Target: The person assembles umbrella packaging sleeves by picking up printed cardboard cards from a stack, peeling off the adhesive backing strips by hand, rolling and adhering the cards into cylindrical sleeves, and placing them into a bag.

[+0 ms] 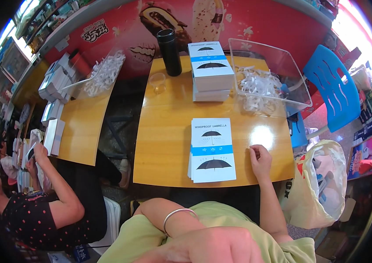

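My right hand (260, 160) rests on the wooden table (164, 144) with its fingers curled in, and nothing shows in it. Just left of it lies a stack of white umbrella boxes (213, 175), printed "WINDPROOF UMBRELLA" with a blue band. My left hand (223, 246), below a silver bangle, is raised close to the camera at the bottom edge. Its knuckles show, but the fingers are cut off by the frame. A taller stack of the same boxes (212, 81) stands at the table's back.
A clear plastic bin (297, 103) of white strips sits back right. A black bottle (169, 52) and a clear cup (157, 82) stand back left. Right are a blue chair (332, 90) and a bag (313, 201). Another person (48, 215) sits left, at a second table (83, 131).
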`<act>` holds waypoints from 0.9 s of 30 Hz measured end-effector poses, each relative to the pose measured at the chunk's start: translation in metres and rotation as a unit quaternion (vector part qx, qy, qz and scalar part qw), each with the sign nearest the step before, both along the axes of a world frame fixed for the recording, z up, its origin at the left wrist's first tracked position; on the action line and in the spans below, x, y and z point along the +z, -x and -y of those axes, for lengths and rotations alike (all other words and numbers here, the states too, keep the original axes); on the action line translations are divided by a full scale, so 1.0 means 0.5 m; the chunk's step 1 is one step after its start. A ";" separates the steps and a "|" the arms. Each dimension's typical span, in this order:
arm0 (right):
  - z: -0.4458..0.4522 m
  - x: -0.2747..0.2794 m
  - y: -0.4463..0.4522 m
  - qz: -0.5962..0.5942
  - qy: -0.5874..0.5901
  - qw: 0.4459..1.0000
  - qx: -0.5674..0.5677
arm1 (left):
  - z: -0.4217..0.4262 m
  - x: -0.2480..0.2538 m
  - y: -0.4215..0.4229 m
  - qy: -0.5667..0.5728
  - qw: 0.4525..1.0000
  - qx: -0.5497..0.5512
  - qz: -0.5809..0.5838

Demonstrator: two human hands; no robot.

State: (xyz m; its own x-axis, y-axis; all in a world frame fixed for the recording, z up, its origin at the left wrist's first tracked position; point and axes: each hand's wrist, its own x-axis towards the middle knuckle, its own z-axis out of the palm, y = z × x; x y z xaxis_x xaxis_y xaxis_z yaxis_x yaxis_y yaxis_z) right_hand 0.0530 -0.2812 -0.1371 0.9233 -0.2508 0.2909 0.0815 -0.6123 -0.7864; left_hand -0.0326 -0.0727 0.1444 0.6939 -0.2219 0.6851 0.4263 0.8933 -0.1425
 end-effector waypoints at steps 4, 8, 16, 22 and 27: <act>0.002 -0.009 -0.004 0.038 0.023 0.999 0.006 | 0.000 -0.001 0.002 -0.008 1.000 -0.003 -0.010; 0.012 -0.026 -0.007 0.044 0.033 0.998 0.003 | -0.003 -0.006 -0.006 0.014 0.999 -0.051 0.009; 0.007 -0.019 -0.004 0.049 0.029 0.998 0.005 | 0.005 0.003 0.005 0.044 0.996 -0.066 -0.029; 0.005 -0.011 -0.003 0.045 0.034 0.998 0.012 | -0.004 -0.002 -0.001 -0.002 0.998 -0.056 0.002; 0.005 -0.011 -0.003 0.041 0.027 0.999 0.011 | 0.001 -0.001 0.003 0.005 0.999 -0.046 -0.014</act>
State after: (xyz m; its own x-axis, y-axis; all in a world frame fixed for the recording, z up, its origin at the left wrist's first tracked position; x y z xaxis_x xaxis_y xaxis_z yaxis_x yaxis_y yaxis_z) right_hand 0.0543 -0.2836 -0.1427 0.9007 -0.2132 0.3785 0.1580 -0.6509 -0.7426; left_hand -0.0340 -0.0732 0.1439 0.6899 -0.2788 0.6680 0.5018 0.8494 -0.1637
